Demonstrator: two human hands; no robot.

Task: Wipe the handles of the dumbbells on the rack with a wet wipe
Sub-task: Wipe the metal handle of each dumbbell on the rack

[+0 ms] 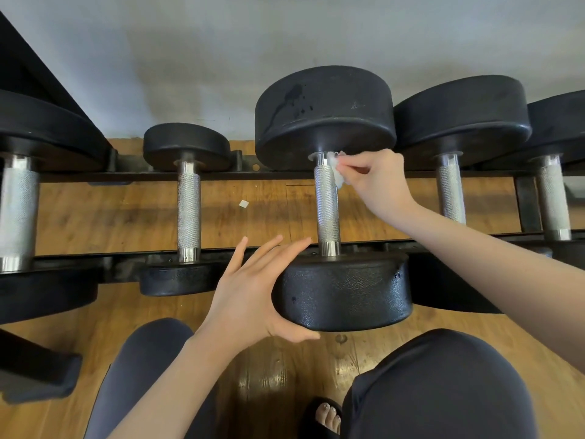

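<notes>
Wood plank floor [104, 217], grey wall [285, 36] behind.

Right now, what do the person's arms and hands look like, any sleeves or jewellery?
Both forearms are bare, with no sleeves in view. The left hand and right hand wear no gloves, rings, watch or bracelet that the picture shows.
</notes>
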